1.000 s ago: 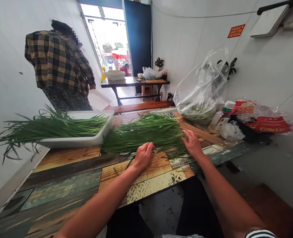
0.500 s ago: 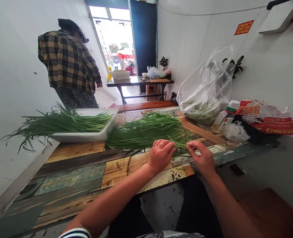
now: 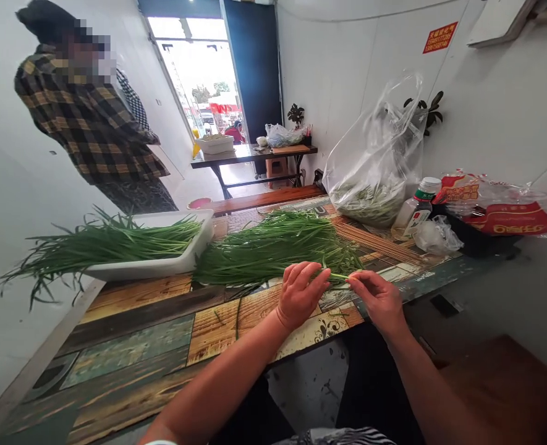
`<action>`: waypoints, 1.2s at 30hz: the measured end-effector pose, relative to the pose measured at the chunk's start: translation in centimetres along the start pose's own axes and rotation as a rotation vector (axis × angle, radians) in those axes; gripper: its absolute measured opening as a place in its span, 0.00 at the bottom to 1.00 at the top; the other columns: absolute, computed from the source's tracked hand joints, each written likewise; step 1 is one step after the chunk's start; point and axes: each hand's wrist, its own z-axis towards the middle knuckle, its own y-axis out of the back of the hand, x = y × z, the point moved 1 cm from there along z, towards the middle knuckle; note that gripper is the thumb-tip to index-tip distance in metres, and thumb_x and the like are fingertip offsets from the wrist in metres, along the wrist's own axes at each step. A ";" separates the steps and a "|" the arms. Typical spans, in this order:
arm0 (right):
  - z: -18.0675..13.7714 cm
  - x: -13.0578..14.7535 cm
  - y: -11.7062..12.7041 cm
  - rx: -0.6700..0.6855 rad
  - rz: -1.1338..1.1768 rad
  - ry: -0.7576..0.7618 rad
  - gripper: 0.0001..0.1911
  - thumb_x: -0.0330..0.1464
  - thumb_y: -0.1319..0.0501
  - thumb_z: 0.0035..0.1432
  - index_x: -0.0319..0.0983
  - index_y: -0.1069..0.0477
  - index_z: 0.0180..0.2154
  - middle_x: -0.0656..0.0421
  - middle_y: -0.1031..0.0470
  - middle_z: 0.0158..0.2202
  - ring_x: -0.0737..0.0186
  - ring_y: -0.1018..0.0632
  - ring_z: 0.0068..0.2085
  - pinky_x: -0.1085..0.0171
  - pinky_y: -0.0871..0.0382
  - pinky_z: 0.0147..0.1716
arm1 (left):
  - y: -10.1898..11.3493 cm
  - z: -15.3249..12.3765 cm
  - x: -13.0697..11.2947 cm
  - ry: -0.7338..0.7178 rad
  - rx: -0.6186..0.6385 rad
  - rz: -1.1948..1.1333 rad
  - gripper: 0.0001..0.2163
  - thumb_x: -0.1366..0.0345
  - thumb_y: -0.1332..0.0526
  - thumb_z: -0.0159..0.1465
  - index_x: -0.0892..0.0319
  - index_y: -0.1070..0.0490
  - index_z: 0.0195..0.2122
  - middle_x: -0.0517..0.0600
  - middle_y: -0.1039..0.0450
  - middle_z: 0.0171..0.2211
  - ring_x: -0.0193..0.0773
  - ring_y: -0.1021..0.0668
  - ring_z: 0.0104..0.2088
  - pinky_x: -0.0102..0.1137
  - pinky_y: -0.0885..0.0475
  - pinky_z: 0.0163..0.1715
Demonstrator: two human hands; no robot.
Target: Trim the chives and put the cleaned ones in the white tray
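Observation:
My left hand (image 3: 303,293) is closed around a few stalks of garlic chives (image 3: 339,277) at the table's front. The fingertips of my right hand (image 3: 379,300) pinch the pale ends of these stalks. Just beyond both hands lies a broad pile of loose chives (image 3: 264,250), leaves to the left and stems to the right. More chives (image 3: 129,238) rest in a white plastic tub (image 3: 203,241) on the left, their leaves hanging over its side. A bundle of thin wooden skewers (image 3: 375,241) is to the right of the pile.
A clear plastic bag of greens (image 3: 370,198) stands at the back right, beside a bottle (image 3: 415,210) and red-printed packaging (image 3: 509,216). A person in a plaid shirt (image 3: 88,123) stands beyond the tub. A second table (image 3: 254,154) is near the doorway.
The person in plaid has turned and appears closer and further left; another checked sleeve now shows behind them. My hands keep hold of the stalks, and the view has shifted slightly.

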 end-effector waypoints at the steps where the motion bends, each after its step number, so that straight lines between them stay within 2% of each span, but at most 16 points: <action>1: 0.0 0.1 -0.1 0.012 0.004 -0.006 0.12 0.42 0.37 0.54 0.39 0.27 0.31 0.58 0.24 0.31 0.64 0.25 0.30 0.65 0.29 0.32 | 0.0 0.1 -0.2 -0.005 -0.022 0.024 0.09 0.63 0.41 0.65 0.53 0.28 0.46 0.53 0.29 0.46 0.41 0.30 0.49 0.36 0.36 0.50; 7: -0.1 0.0 -0.7 0.057 0.063 -0.074 0.14 0.44 0.36 0.51 0.40 0.26 0.33 0.57 0.24 0.32 0.63 0.24 0.30 0.65 0.29 0.30 | -0.3 0.2 -0.1 0.072 -0.056 0.042 0.05 0.66 0.40 0.63 0.50 0.25 0.36 0.50 0.33 0.50 0.42 0.33 0.51 0.37 0.38 0.50; 9: 0.0 -0.3 -1.1 0.099 0.101 -0.090 0.15 0.44 0.36 0.50 0.41 0.26 0.35 0.57 0.24 0.32 0.61 0.23 0.31 0.64 0.28 0.31 | -0.5 -0.1 0.2 0.090 -0.004 0.025 0.05 0.66 0.41 0.64 0.51 0.25 0.36 0.50 0.31 0.47 0.41 0.32 0.48 0.36 0.37 0.48; 11: 0.0 -0.9 -1.5 0.145 0.107 -0.096 0.15 0.43 0.35 0.50 0.41 0.25 0.36 0.57 0.23 0.32 0.60 0.23 0.33 0.63 0.28 0.32 | -0.9 -0.3 0.5 0.079 0.098 -0.017 0.06 0.65 0.43 0.66 0.52 0.26 0.37 0.50 0.28 0.42 0.39 0.30 0.44 0.35 0.35 0.46; 14: 0.1 -1.8 -1.9 0.148 0.038 -0.066 0.11 0.41 0.35 0.50 0.41 0.24 0.33 0.58 0.23 0.33 0.59 0.22 0.35 0.63 0.28 0.34 | -1.4 -0.6 0.9 0.040 0.212 -0.104 0.08 0.65 0.46 0.67 0.55 0.27 0.38 0.49 0.26 0.37 0.36 0.27 0.40 0.33 0.33 0.43; 19: 0.2 -2.5 -1.9 0.168 0.007 -0.048 0.10 0.40 0.36 0.51 0.41 0.25 0.34 0.58 0.23 0.33 0.60 0.22 0.33 0.63 0.28 0.34 | -2.1 -0.8 1.1 0.031 0.272 -0.171 0.10 0.65 0.49 0.69 0.59 0.29 0.38 0.49 0.24 0.32 0.35 0.24 0.34 0.30 0.30 0.37; 22: 0.2 -2.5 -1.9 0.167 -0.006 -0.044 0.10 0.39 0.37 0.52 0.40 0.26 0.33 0.58 0.24 0.32 0.61 0.23 0.32 0.64 0.28 0.33 | -2.2 -0.9 1.0 0.024 0.337 -0.119 0.11 0.64 0.51 0.69 0.59 0.30 0.38 0.48 0.26 0.27 0.35 0.25 0.28 0.29 0.32 0.30; 25: 0.3 -2.4 -1.8 0.196 -0.019 -0.037 0.09 0.38 0.39 0.53 0.40 0.27 0.34 0.58 0.25 0.32 0.62 0.23 0.31 0.65 0.29 0.32 | -2.3 -1.1 0.9 0.000 0.377 -0.055 0.11 0.64 0.51 0.69 0.59 0.30 0.38 0.47 0.28 0.25 0.34 0.26 0.26 0.28 0.34 0.28; 31: 0.2 -1.5 -1.8 0.186 -0.358 0.176 0.02 0.29 0.43 0.50 0.40 0.32 0.27 0.61 0.31 0.25 0.66 0.30 0.26 0.67 0.36 0.26 | -2.6 -1.3 0.8 -0.056 0.418 0.040 0.09 0.68 0.49 0.67 0.58 0.31 0.32 0.46 0.31 0.24 0.34 0.28 0.26 0.29 0.35 0.29; 36: 1.0 -3.0 -1.4 0.163 -0.569 0.258 0.03 0.30 0.45 0.51 0.41 0.33 0.27 0.60 0.30 0.27 0.64 0.29 0.29 0.66 0.36 0.30 | -2.1 -0.7 0.8 -0.076 0.365 0.068 0.08 0.69 0.48 0.67 0.58 0.31 0.33 0.49 0.27 0.36 0.38 0.27 0.39 0.33 0.33 0.43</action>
